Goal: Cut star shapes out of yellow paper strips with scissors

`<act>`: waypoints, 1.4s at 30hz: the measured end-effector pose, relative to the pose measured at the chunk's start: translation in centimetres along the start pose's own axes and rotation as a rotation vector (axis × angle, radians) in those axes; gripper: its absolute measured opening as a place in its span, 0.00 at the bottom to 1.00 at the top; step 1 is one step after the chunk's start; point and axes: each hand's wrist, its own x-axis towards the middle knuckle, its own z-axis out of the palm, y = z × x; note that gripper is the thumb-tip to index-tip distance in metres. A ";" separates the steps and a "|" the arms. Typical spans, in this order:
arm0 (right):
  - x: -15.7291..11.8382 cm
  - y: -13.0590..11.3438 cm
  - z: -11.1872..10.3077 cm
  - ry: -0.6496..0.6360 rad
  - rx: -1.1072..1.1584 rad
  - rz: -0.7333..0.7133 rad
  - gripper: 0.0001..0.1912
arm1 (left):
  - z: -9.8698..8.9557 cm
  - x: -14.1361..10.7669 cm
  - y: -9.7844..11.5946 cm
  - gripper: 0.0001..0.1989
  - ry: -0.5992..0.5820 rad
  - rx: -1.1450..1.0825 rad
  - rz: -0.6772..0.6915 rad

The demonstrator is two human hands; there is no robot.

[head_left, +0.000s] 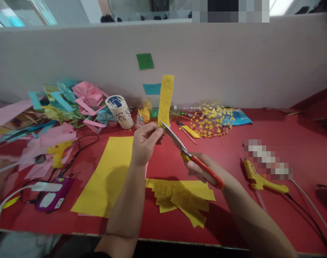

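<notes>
My left hand [147,141] pinches the lower end of a yellow paper strip [165,100] with pencilled star outlines, held upright above the table. In my right hand [199,166] are red-handled scissors [206,172], their blade tips at the strip's bottom edge beside my left fingertips. Below my hands lies a fanned pile of yellow strips [184,197]. A large yellow sheet [106,175] lies to the left, partly behind my left forearm.
Folded coloured papers [89,93] and a white cup [120,113] stand back left. Glue guns lie left [58,154] and right [260,179], with cables. Yellow stars [211,118], a yellow cutter [190,131] and a blue packet [240,117] lie near the wall.
</notes>
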 end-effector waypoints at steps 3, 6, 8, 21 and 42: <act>0.0 0.1 0.3 0.020 0.067 0.071 0.29 | 0.1 0.0 -0.2 0.13 0.013 -0.014 0.004; 0.2 0.6 0.6 0.031 0.099 0.105 0.27 | 0.1 0.0 -0.3 0.13 0.012 -0.029 0.014; 0.3 0.8 0.8 0.049 0.100 0.135 0.25 | 0.1 0.0 -0.4 0.13 0.010 -0.030 0.017; 0.2 0.5 1.0 0.055 0.101 0.149 0.24 | 0.1 0.0 -0.4 0.12 0.013 -0.044 -0.003; 0.3 -0.2 0.5 0.057 0.075 0.138 0.27 | -0.3 0.4 -0.6 0.07 0.050 -0.162 -0.048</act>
